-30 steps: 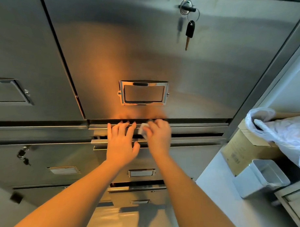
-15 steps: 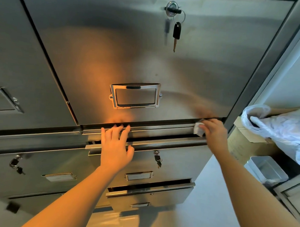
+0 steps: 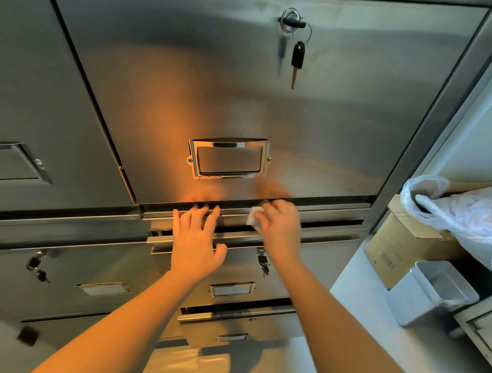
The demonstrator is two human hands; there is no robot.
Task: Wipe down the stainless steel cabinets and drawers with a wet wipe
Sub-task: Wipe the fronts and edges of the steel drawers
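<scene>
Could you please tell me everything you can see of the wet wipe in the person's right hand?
The wet wipe is a small white pad, apparently folded and slightly blurred. The right hand pinches it at the fingertips, leaving only its left part showing. It is at the steel ledge below the large drawer front, just right of the left hand.

Print on cardboard box [image 3: 387, 254] illegible

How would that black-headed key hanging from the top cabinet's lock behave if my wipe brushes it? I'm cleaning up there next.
The key hangs free from a thin ring at the lock, so it would probably swing and tap the steel door. It looks small and light, so likely harmless. The ring might snag the wet wipe.
</scene>
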